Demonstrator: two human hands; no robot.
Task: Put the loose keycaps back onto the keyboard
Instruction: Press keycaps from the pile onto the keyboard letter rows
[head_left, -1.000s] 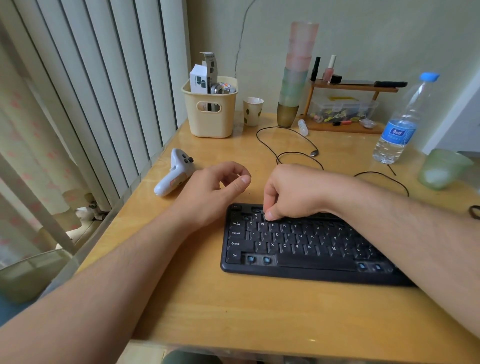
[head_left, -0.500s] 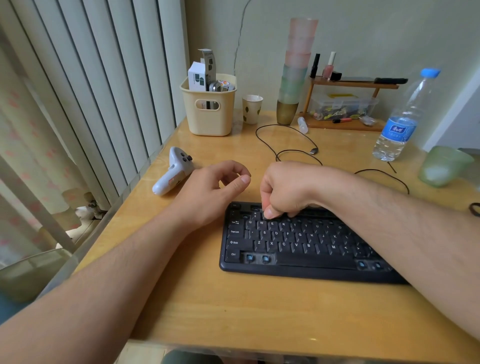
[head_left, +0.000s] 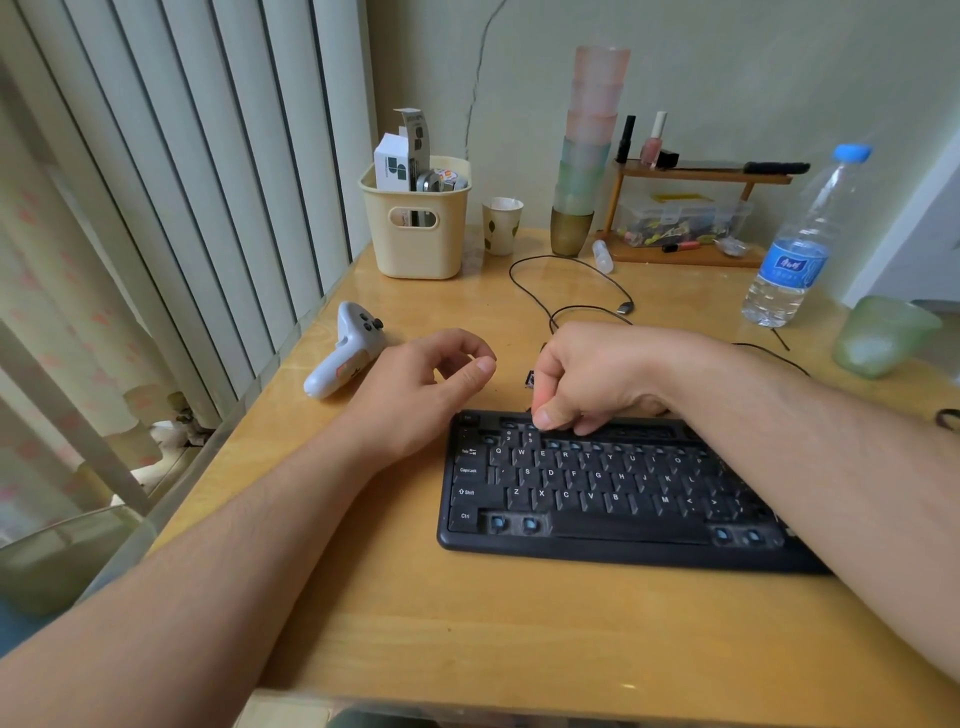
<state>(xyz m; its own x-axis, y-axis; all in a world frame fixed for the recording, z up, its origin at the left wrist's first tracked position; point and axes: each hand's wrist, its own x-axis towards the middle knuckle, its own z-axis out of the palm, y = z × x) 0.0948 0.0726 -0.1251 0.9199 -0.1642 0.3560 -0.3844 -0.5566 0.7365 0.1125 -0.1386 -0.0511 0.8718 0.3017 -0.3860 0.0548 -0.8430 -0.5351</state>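
The black keyboard (head_left: 597, 499) lies on the wooden desk. Bare blue switches show in its bottom row and along the number row. My right hand (head_left: 592, 379) is curled in a fist over the keyboard's top left, and its thumb tip presses down on the number row by the 3 key. Whatever is under the thumb is hidden. One dark loose keycap (head_left: 531, 378) shows just left of that hand's knuckles, behind the keyboard. My left hand (head_left: 426, 389) rests on the desk left of the keyboard, loosely curled with thumb near forefinger and nothing visible in it.
A white game controller (head_left: 345, 348) lies left of my left hand. A black cable (head_left: 571, 291) loops behind the keyboard. At the back stand a cream basket (head_left: 415, 234), a paper cup (head_left: 501, 226), stacked cups (head_left: 587, 156), a small wooden shelf (head_left: 691, 254) and a water bottle (head_left: 800, 244). A green cup (head_left: 878, 338) stands at the right.
My right hand has shifted slightly back and up along the keyboard's top rows, which uncovers the dark keycap beside its knuckles. My left hand has stayed put.
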